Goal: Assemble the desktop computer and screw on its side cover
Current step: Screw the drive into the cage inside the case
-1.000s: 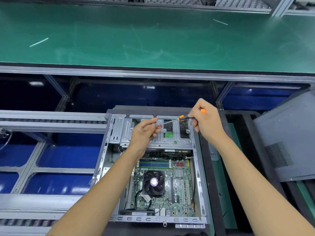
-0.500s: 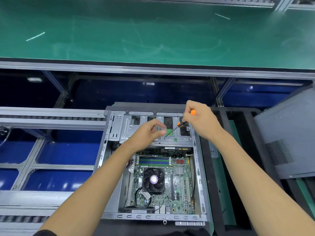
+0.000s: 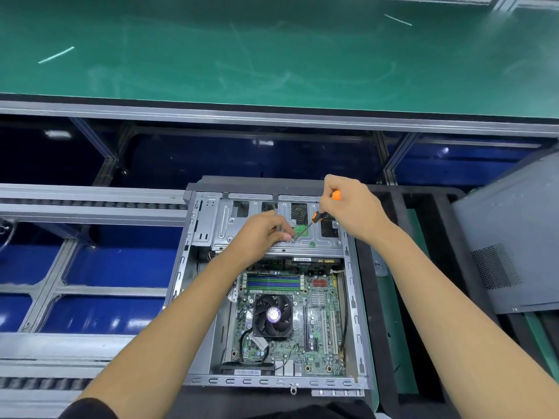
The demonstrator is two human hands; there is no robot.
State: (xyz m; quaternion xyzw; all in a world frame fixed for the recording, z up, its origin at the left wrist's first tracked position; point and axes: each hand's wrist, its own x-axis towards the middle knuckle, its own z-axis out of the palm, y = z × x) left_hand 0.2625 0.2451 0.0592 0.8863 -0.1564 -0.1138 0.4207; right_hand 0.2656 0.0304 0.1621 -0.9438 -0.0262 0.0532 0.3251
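Note:
An open desktop case point(image 3: 352, 297) lies flat in front of me, its motherboard point(image 3: 314, 325) and black CPU fan point(image 3: 273, 316) exposed. At the case's far end sits a metal drive bracket point(image 3: 223, 228). My right hand point(image 3: 348, 207) grips an orange-and-black screwdriver point(image 3: 316, 217), shaft angled down and left onto the bracket. My left hand point(image 3: 263, 234) rests on the bracket with fingertips pinched at the screwdriver's tip; whatever it pinches is too small to see. The grey side cover point(image 3: 514, 237) leans at the right.
A green conveyor belt point(image 3: 272, 49) runs across the back behind an aluminium rail point(image 3: 272, 116). A roller track point(image 3: 90, 204) lies to the left. A black tray with slots point(image 3: 423, 267) sits just right of the case.
The screwdriver has swung from nearly level to pointing steeply down at the bracket. Both hands came closer together and lower, the left fingers now meeting the tip.

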